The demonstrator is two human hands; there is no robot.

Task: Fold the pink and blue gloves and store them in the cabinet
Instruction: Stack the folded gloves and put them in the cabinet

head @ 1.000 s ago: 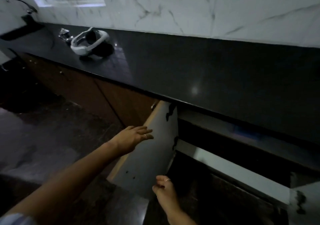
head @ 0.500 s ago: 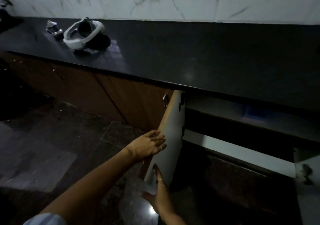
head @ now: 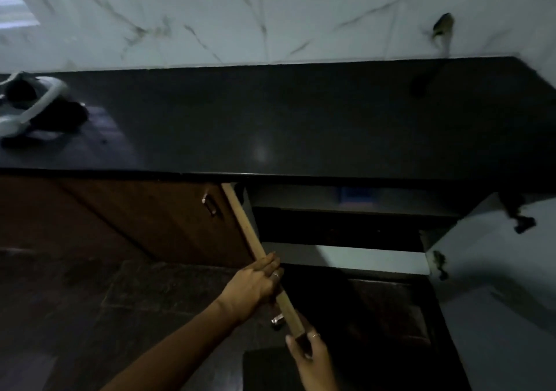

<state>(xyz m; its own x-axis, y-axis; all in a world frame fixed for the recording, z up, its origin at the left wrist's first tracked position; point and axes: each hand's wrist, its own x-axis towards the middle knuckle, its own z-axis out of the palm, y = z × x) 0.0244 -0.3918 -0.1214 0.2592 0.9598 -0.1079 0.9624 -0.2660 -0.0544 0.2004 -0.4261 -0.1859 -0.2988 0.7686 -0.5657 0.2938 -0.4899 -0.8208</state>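
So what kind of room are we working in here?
Most likely a home kitchen: a long black counter against a marble-look tiled wall, with wooden cabinets beneath. Both hands, left and right, hold the edge of an open cabinet door.

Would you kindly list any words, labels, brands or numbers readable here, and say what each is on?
None can be read.
Headset on the counter: no legible brand; blurred.
Blue item on the cabinet shelf: dim; no text visible.
Door, wall tiles: no print.
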